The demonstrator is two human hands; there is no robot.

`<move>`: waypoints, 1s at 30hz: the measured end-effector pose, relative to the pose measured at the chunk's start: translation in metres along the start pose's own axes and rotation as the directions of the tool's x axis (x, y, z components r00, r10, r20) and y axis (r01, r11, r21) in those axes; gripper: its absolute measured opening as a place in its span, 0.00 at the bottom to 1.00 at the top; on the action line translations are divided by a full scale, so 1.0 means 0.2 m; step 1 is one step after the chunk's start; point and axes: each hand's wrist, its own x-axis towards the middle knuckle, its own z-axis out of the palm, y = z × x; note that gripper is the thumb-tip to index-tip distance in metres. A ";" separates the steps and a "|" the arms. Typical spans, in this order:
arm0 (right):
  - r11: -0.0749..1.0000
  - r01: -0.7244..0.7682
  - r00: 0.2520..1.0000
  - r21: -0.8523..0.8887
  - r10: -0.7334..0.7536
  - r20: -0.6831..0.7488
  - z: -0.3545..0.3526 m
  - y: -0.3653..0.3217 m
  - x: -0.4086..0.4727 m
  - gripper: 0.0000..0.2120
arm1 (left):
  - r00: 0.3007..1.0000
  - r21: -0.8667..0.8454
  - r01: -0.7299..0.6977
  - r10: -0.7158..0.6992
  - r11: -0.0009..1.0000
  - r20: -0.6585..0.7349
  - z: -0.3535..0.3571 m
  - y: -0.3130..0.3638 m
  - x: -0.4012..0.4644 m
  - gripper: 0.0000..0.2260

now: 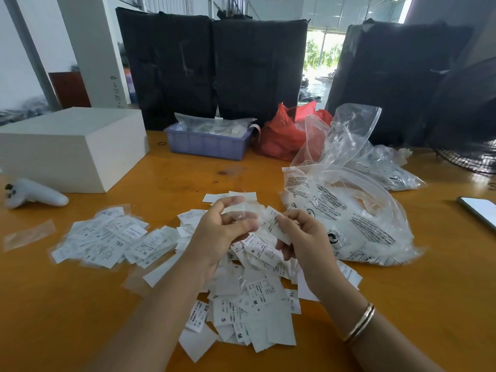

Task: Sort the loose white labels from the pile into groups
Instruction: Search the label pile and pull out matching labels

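A large pile of loose white labels (pixel 249 299) printed with sizes such as S, M and XS lies on the orange table (pixel 67 304) in front of me. A flatter spread of labels (pixel 107 240), some marked XXL and XL, lies to the left. My left hand (pixel 220 234) is raised over the pile with curled fingers pinching a small clear plastic sleeve (pixel 241 210). My right hand (pixel 303 237) pinches a white label (pixel 276 224) between thumb and fingers, close to the left hand.
A big clear printed plastic bag (pixel 349 218) lies right of the pile. A white box (pixel 72 146), a white controller (pixel 32 196), a blue tray (pixel 206 143), a red bag (pixel 284 130), a phone (pixel 480 208) and a fan (pixel 469 157) ring the work area.
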 end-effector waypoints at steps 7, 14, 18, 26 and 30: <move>0.996 0.014 1.000 0.085 -0.012 -0.027 0.01 0.01 -0.01 0.05 | 0.997 -0.139 0.024 -0.034 0.990 -0.073 -0.01 0.00 0.02 0.29; 0.999 0.003 1.000 0.051 -0.005 0.024 0.03 0.04 -0.02 0.04 | 0.989 -0.121 -0.007 -0.011 0.993 -0.145 -0.02 -0.02 0.02 0.18; 0.999 0.018 0.998 -0.029 -0.016 0.060 0.05 0.06 -0.02 0.04 | 0.992 -0.092 -0.006 -0.006 0.996 -0.129 0.00 -0.02 0.02 0.21; 0.999 0.029 0.998 -0.044 -0.026 0.051 0.05 0.06 -0.01 0.04 | 0.998 -0.100 0.062 -0.062 0.993 0.005 0.00 -0.03 0.02 0.18; 0.997 0.044 0.997 -0.071 -0.039 0.064 0.05 0.06 -0.02 0.05 | 0.997 -0.095 0.078 -0.080 0.992 -0.018 0.00 -0.03 0.02 0.14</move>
